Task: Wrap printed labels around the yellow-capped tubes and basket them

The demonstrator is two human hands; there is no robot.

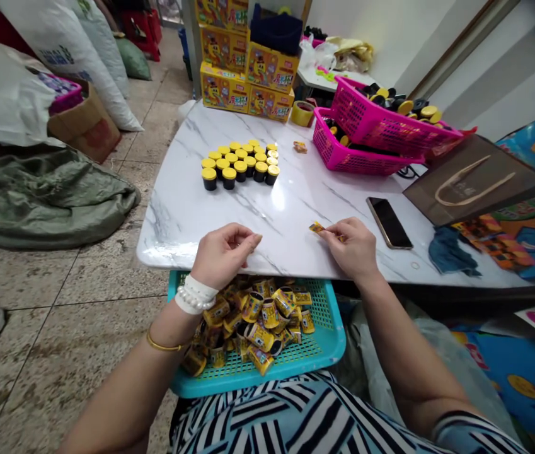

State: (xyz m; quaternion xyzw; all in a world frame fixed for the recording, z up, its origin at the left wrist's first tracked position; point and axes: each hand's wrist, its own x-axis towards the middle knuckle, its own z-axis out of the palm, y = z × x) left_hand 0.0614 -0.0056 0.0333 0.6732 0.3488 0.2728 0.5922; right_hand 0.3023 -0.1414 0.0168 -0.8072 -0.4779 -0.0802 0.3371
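My right hand (353,247) pinches a small flat yellow printed label sleeve (317,227) above the white marbled table. Near the table's front edge is my left hand (227,253), its fingers curled in with the thumb against them; nothing shows in it. Under that hand, on my lap, a teal basket (336,343) holds many small black cups wrapped in yellow printed labels (261,337). Farther up the table, a cluster of small black cups with yellow lids (229,176) stands upright, without labels.
Pink baskets (362,129) of black cups and yellow lids stack at the back right. Yellow printed boxes (271,66) and a tape roll (302,113) stand behind. A phone (389,222), a brown paper bag (479,180) and a blue cloth (453,251) lie right. Sacks (45,195) cover the left floor.
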